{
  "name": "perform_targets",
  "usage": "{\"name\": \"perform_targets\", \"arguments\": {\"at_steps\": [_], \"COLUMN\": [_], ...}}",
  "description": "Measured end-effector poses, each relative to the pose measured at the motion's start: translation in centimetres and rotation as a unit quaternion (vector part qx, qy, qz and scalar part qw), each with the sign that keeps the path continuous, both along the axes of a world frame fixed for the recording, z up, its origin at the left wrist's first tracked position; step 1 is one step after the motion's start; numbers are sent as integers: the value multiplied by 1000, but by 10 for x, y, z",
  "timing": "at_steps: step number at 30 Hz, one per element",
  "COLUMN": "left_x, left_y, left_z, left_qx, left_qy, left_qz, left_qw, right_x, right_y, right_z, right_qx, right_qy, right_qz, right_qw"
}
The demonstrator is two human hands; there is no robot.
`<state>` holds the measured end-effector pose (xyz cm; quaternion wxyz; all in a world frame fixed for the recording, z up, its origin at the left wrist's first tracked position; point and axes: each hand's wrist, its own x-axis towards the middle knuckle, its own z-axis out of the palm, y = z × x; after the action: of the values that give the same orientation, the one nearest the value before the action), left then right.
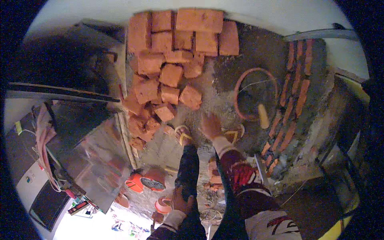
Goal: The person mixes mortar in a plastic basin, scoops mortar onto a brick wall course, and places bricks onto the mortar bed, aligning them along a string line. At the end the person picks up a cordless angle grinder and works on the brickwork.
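Note:
My right hand [211, 126] reaches forward and down over the dusty floor, apparently holding nothing; its fingers look stretched out, though slightly blurred. Just ahead and to its left lies a loose orange brick [190, 97], apart from the hand. A heap of rough orange blocks [148, 91] spreads beyond it, with larger blocks [199, 21] stacked against the wall. My left hand [183, 199] rests on my dark-trousered left leg, fingers laid over the cloth. Right of my right hand sits a round orange-rimmed tub [237, 93] with grey contents, a pale handle-like piece [263, 116] at its near edge.
Rows of bricks with grey mortar [297, 86] run along the right. My sandalled feet [184, 135] stand between heap and tub. Orange buckets [153, 179] are at the lower left, beside a board-like edge [126, 140]. More bricks [215, 176] lie between my legs.

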<state>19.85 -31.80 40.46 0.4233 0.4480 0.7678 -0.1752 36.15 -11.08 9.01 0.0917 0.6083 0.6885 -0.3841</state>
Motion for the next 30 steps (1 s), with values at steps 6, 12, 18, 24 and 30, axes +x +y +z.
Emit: {"name": "perform_targets", "arguments": {"at_steps": [6, 12, 18, 24, 30], "left_x": [-34, -65, -74, -74, -54], "left_y": [-30, -48, -30, 12, 30], "left_z": [-7, -21, -58, -69, -75], "left_qx": [-27, 41, 224, 97, 192], "left_qy": [1, -34, -105, -102, -121], "left_qz": [27, 63, -5, -19, -68], "left_qw": [999, 997, 969, 990, 972], "right_x": [-67, -74, -24, 127, 306], "right_y": [77, 61, 34, 41, 90], "right_z": [-52, -109, 48, 290, 418], "right_qx": [214, 281, -54, 9, 244], "right_qy": [-72, -62, 337, 406, 254], "right_qz": [2, -108, -382, -428, -525], "right_qw": [974, 952, 859, 808, 775]}}
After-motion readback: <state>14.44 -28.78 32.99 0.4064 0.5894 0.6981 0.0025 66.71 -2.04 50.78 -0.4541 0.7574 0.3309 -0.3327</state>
